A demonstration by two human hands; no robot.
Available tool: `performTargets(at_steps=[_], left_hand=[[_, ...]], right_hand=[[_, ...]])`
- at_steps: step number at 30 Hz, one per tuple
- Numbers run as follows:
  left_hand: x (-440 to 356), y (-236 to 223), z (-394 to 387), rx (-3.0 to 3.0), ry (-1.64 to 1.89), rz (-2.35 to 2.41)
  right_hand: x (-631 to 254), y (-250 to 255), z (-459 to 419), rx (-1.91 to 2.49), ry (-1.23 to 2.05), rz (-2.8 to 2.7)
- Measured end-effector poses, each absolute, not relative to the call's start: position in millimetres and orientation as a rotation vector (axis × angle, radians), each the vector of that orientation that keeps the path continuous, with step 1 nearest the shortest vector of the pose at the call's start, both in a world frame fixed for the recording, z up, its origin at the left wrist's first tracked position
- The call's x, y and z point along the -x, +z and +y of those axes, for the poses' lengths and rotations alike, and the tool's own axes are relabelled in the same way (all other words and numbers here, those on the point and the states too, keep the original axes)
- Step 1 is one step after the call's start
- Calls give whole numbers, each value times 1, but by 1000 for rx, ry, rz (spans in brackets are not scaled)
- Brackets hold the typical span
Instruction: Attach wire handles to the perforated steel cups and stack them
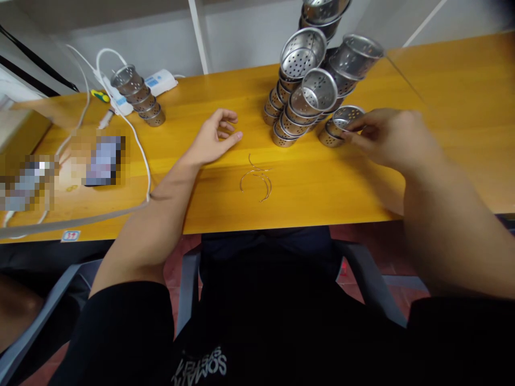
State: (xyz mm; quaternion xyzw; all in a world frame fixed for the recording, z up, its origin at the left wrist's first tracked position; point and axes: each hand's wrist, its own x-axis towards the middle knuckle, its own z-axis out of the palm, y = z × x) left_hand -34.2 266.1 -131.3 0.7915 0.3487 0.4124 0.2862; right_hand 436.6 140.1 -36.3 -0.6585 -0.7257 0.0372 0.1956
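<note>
Between thumb and fingers, my right hand (386, 136) pinches the rim of a perforated metal cup (346, 116), the top one of a short stack on the table's right half. My left hand (215, 136) rests on its side on the wood, fingers loosely curled and apart, with nothing in it. Several thin curved wires (265, 185) lie on the table between the hands, nearer the front edge. Just left of the short stack stand taller leaning stacks of the same cups (314, 92).
A separate cup stack (139, 95) stands at the left beside a white power strip (161, 82). White cables (137, 139) loop past my left forearm. A blurred phone-like thing (105, 160) and a yellow-green tool (100, 96) lie there. The yellow table (225, 209) ends before my lap.
</note>
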Motion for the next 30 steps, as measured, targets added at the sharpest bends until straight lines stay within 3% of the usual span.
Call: performTargets(at_steps=[5,11,16,23,30], left_hand=[[32,-129,264,-2079,1104,930],[31,-126,263,-2061,1111,937],[31,-125,259,-2109,1101,967],[36,-106,256,-2174,1195,1197],[59,-30,246,-2203,1354,1332]], right_hand=[[-434,-36,140,1788,165,-2074],[-445,-40,139,1683,-5,-2082],[-445,-38,140,1245,-180,-1977],[-371,-1,109,569,313,-2246],[-305,-6,139,487,624,-2582]])
